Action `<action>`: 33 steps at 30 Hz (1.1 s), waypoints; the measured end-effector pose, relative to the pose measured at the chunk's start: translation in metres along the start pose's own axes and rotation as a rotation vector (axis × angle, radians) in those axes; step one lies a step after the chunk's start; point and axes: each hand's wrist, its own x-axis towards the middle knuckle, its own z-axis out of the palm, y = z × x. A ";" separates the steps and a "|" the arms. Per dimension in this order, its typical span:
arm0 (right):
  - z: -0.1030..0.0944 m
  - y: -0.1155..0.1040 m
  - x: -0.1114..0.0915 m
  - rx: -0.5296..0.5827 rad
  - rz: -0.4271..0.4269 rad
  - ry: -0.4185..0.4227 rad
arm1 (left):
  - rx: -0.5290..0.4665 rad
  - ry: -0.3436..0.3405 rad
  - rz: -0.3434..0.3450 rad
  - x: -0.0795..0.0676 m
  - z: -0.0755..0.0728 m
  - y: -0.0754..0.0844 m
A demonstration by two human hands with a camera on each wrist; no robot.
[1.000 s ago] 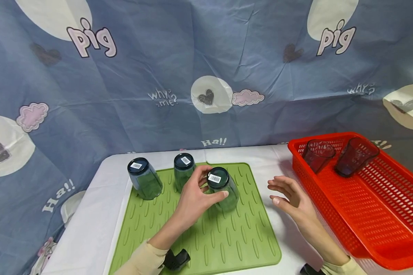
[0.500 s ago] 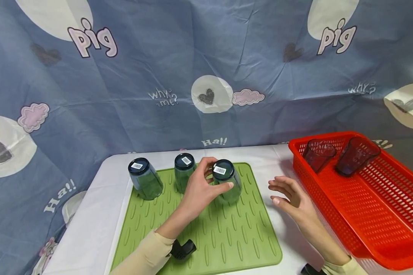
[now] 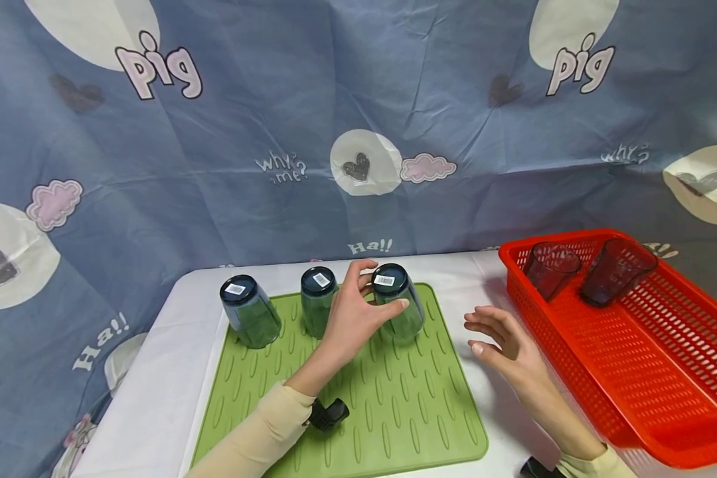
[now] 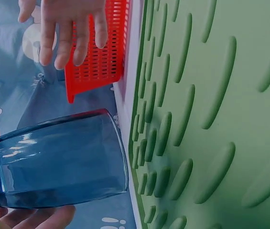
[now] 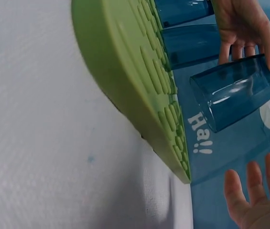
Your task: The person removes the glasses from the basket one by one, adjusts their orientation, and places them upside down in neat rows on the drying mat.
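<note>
My left hand (image 3: 354,309) grips a blue-tinted drinking glass (image 3: 407,318) near its base, thumb on one side and fingers on the other. The glass is upside down, with a white barcode label on its base. In the right wrist view the held glass (image 5: 235,95) leans, its rim close over the mat's far right part. Two like glasses, the left one (image 3: 253,318) and the middle one (image 3: 317,309), stand inverted along the back of the green ridged mat (image 3: 388,418). Right of the mat, my right hand (image 3: 510,348) hovers with loosely bent fingers, holding nothing.
A red perforated basket (image 3: 552,345) stands on the right of the white-covered table (image 3: 149,372). Two glasses lean inside its far end, the nearer-left one (image 3: 551,275) and the right one (image 3: 618,272). A blue printed cloth (image 3: 227,219) hangs behind the table.
My left hand has carried the inverted glass a little away from me and to the right over the mat. The right hand and the other glasses have stayed put.
</note>
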 end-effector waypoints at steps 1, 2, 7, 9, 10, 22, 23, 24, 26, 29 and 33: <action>0.000 0.000 0.000 -0.009 -0.003 0.001 | 0.002 0.003 -0.004 0.001 0.000 -0.001; 0.000 0.000 0.000 -0.015 -0.001 0.006 | 0.007 0.007 -0.008 0.001 0.001 -0.001; 0.000 0.002 -0.001 -0.051 0.011 0.022 | 0.011 0.027 -0.013 0.004 0.003 -0.005; 0.000 0.003 0.000 -0.056 0.006 0.028 | 0.009 0.036 -0.011 0.006 0.004 -0.006; 0.000 0.003 0.000 -0.056 -0.001 0.031 | 0.005 0.038 -0.010 0.007 0.004 -0.006; -0.002 0.007 0.004 -0.034 -0.033 0.058 | -0.018 0.050 0.037 0.015 0.011 -0.009; -0.002 0.007 0.004 -0.036 -0.027 0.063 | -0.014 0.052 0.032 0.016 0.012 -0.009; -0.003 0.007 0.004 -0.039 -0.027 0.064 | -0.011 0.054 0.027 0.016 0.012 -0.009; -0.003 0.007 0.004 -0.040 -0.030 0.065 | -0.004 0.055 0.024 0.018 0.013 -0.009; -0.004 0.007 0.004 -0.038 -0.032 0.068 | -0.004 0.055 0.025 0.020 0.015 -0.008; -0.004 0.007 0.004 -0.040 -0.025 0.068 | -0.014 0.051 0.023 0.024 0.018 -0.008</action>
